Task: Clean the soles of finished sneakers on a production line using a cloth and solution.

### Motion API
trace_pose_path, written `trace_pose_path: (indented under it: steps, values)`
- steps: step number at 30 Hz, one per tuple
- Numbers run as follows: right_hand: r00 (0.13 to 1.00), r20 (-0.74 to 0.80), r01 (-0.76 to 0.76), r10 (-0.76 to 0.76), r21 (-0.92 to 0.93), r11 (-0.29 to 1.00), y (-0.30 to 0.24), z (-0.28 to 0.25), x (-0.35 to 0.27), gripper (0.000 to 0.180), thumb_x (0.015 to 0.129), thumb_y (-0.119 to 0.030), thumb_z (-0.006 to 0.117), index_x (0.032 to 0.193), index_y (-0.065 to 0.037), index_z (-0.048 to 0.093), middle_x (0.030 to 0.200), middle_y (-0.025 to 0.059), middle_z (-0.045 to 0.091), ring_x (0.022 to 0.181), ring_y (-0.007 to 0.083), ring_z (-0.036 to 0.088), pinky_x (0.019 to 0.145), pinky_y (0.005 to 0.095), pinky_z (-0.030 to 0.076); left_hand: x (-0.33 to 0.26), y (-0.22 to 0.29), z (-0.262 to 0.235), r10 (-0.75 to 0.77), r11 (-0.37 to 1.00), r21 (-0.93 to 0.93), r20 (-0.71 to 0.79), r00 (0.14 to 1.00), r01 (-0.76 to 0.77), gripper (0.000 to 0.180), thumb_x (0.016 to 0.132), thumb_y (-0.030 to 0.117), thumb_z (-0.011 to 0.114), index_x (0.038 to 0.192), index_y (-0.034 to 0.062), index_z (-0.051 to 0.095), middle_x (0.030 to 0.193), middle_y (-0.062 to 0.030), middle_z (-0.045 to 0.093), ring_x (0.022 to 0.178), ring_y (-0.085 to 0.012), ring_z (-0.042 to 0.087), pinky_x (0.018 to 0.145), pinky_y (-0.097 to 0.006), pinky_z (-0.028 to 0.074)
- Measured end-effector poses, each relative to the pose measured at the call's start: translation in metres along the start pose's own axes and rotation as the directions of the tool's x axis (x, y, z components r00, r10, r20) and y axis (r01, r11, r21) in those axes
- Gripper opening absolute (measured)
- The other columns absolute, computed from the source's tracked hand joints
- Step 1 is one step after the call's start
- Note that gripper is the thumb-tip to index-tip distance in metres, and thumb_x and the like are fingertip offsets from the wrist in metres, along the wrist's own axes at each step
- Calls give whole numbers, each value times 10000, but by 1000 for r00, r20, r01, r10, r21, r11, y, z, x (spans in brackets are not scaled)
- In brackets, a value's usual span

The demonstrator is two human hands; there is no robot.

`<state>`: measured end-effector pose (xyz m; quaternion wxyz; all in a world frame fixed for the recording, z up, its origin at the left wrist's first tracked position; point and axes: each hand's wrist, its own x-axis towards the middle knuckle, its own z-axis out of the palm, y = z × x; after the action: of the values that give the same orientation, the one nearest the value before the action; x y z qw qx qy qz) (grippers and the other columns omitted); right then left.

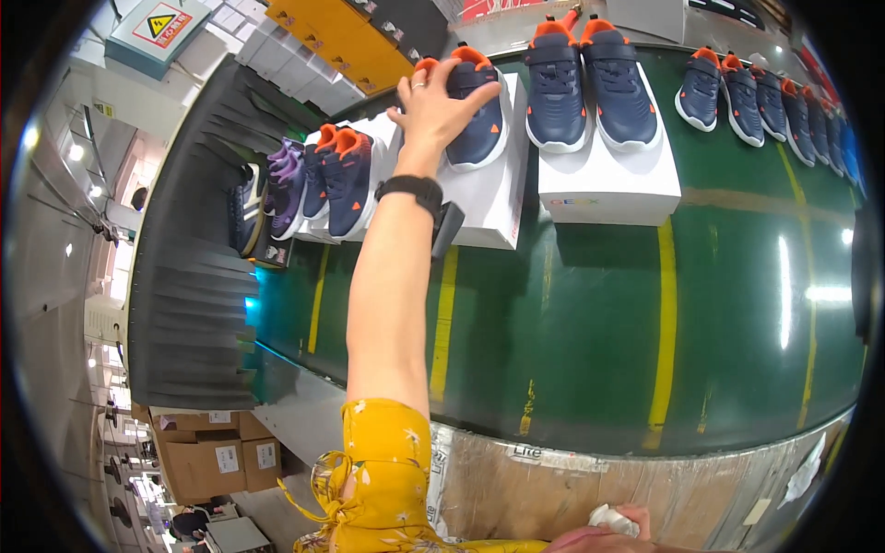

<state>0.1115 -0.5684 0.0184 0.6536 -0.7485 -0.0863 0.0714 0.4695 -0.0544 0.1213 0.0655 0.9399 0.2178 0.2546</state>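
Observation:
My left hand [438, 112] reaches far forward, thumb and fingers curled over the top of a navy sneaker [478, 138] with an orange lining. That sneaker rests on a white shoebox [498, 198]; its mate is mostly hidden behind my hand. Low at the front edge, my right hand [636, 518] is closed around a crumpled white cloth or tissue [612, 522]. Just right of my left hand, another navy pair [590, 92] stands on a white shoebox [608, 189]. To the left are a navy pair [346, 184] and a purple pair [288, 189].
The green conveyor belt [553, 323] carries yellow stripes. Several navy sneakers [737, 97] line its far right. A dark sneaker [249, 210] stands on a black box at the left, beside a black curtain [184, 276]. Cardboard cartons [207, 461] sit lower left; stacked shoeboxes [300, 64] rise behind.

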Motion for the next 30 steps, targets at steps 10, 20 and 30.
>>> trace_pose_path:
  steps: [10,20,30]
  values:
    - [982,-50,-176,185,142,974,17,5,-14,169,817,-72,682,947,6,609,715,102,597,617,203,583,589,296,488,-11,6,2,-81,996,39,-73,994,84,756,652,527,826,1262,157,573,1337,-96,534,1370,-302,372,974,-790,260]
    - [998,2,61,-61,-96,993,15,-11,-8,310,749,-72,787,1006,-30,617,887,136,639,779,266,653,711,347,534,-161,57,-140,620,767,-89,-154,769,-636,533,612,292,888,1037,134,608,1357,-158,491,1307,-394,419,1057,-563,313]
    - [981,-137,-104,138,235,966,21,-15,1,278,831,-147,785,1048,-55,638,919,58,689,833,131,642,755,300,533,-402,68,-248,787,-17,-233,596,-157,-972,409,845,183,594,1239,283,548,1426,56,493,1388,-114,397,1167,-494,238]
